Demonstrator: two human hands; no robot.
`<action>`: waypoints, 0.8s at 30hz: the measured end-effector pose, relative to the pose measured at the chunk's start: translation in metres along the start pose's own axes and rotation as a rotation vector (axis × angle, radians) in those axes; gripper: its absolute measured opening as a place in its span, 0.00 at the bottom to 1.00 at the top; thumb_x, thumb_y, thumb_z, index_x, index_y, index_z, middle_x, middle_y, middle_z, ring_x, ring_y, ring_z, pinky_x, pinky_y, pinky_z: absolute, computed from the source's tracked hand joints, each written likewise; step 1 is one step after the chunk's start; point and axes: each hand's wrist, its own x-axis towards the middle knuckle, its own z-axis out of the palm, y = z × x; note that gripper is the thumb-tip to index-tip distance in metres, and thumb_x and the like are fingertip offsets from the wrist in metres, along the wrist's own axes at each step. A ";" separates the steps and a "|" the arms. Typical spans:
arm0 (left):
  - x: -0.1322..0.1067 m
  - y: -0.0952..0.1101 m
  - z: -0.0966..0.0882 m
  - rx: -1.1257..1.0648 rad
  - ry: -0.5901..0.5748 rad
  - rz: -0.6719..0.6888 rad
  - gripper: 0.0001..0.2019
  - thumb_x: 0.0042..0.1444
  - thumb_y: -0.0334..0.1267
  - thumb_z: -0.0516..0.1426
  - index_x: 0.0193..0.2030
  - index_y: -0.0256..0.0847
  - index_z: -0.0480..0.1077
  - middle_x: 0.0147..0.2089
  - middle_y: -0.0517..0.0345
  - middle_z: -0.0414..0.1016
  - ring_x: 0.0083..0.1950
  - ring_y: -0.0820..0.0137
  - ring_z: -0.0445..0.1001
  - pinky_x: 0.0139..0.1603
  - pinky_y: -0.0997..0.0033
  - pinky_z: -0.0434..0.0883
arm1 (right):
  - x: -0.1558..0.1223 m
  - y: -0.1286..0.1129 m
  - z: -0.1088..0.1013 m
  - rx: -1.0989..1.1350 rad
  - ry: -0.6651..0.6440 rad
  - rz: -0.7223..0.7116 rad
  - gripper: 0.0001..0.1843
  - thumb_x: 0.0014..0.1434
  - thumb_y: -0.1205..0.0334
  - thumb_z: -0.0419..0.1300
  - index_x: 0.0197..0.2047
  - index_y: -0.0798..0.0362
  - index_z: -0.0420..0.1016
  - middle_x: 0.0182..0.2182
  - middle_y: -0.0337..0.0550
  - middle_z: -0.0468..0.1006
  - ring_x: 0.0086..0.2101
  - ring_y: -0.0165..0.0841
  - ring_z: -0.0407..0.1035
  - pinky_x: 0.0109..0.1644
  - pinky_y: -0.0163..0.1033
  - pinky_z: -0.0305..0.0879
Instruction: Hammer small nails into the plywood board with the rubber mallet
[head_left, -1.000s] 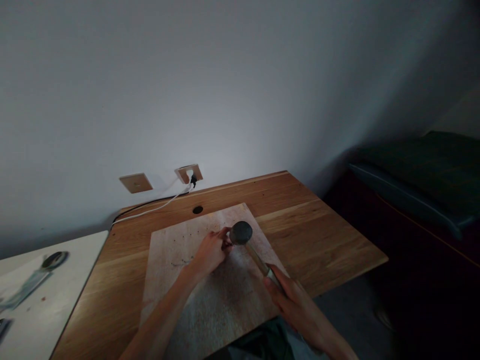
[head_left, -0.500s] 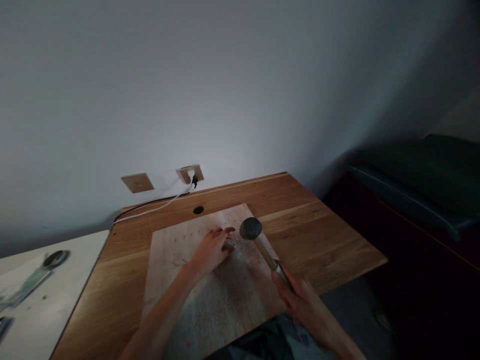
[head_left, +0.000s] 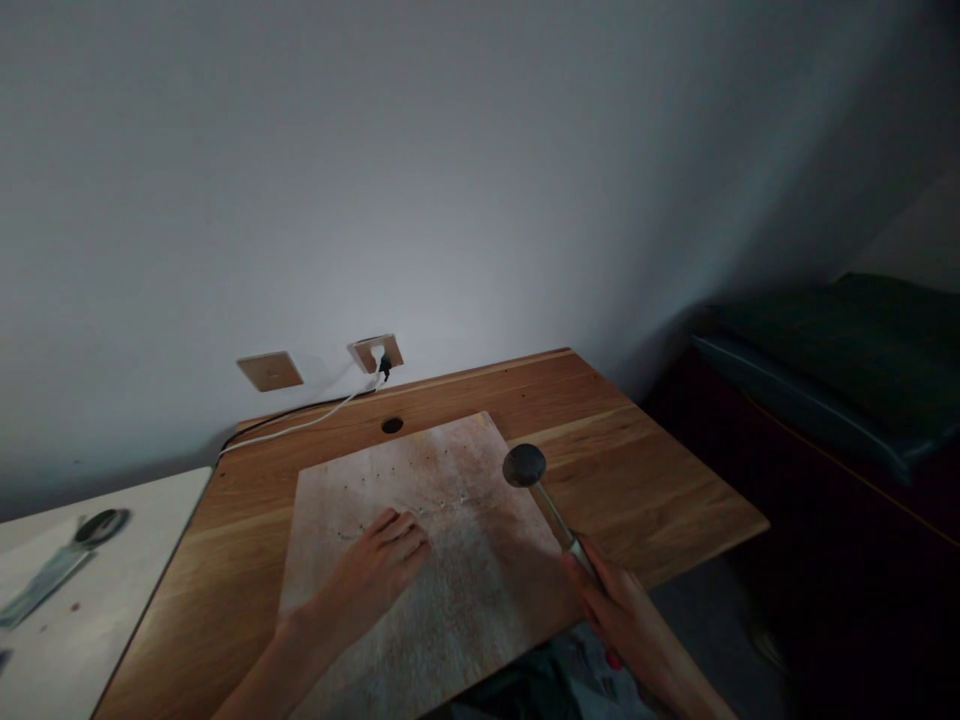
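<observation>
My right hand (head_left: 626,625) grips the handle of a hammer (head_left: 541,494), whose dark round head hangs just above the right edge of a pale plywood board (head_left: 457,590). My left hand (head_left: 375,572) lies flat on the board with its fingers stretched out and holds nothing. Small dark nails (head_left: 390,478) dot the board's far part, ahead of my left fingers. The board lies on a wooden desk (head_left: 645,480).
A round cable hole (head_left: 391,425) sits near the desk's back edge, with a white cable (head_left: 300,424) running to a wall socket (head_left: 375,351). A white surface (head_left: 82,600) with flat tools adjoins on the left. A dark bed (head_left: 840,370) stands to the right.
My left hand has let go near the hammer head and slid back towards me, now flat on the board. The hammer has moved to the right, off the spot it was over.
</observation>
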 end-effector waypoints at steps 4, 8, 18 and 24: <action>0.027 0.006 0.006 -0.134 0.018 -0.081 0.10 0.68 0.27 0.56 0.50 0.43 0.75 0.41 0.57 0.78 0.49 0.61 0.76 0.57 0.58 0.69 | -0.002 -0.001 -0.001 -0.013 -0.027 0.017 0.32 0.68 0.33 0.50 0.55 0.48 0.77 0.17 0.32 0.65 0.18 0.33 0.63 0.25 0.35 0.65; 0.070 0.007 0.007 -0.355 0.085 -0.222 0.13 0.67 0.28 0.57 0.54 0.46 0.75 0.47 0.56 0.81 0.52 0.60 0.76 0.58 0.55 0.69 | -0.003 -0.003 0.000 -0.013 0.007 -0.024 0.30 0.68 0.33 0.51 0.51 0.49 0.78 0.17 0.32 0.64 0.19 0.32 0.63 0.25 0.34 0.64; 0.114 0.003 0.027 -0.582 0.009 -0.470 0.10 0.61 0.25 0.59 0.44 0.43 0.78 0.45 0.53 0.82 0.50 0.59 0.79 0.57 0.58 0.72 | 0.000 0.000 0.003 0.047 0.102 -0.088 0.29 0.65 0.34 0.55 0.52 0.49 0.79 0.19 0.34 0.69 0.23 0.34 0.69 0.26 0.33 0.66; 0.114 0.007 0.035 -0.577 0.029 -0.505 0.12 0.61 0.25 0.58 0.46 0.43 0.78 0.47 0.52 0.83 0.49 0.59 0.80 0.55 0.59 0.73 | -0.001 -0.003 0.002 0.071 0.011 -0.056 0.28 0.68 0.36 0.53 0.54 0.49 0.79 0.15 0.31 0.62 0.16 0.32 0.61 0.20 0.32 0.58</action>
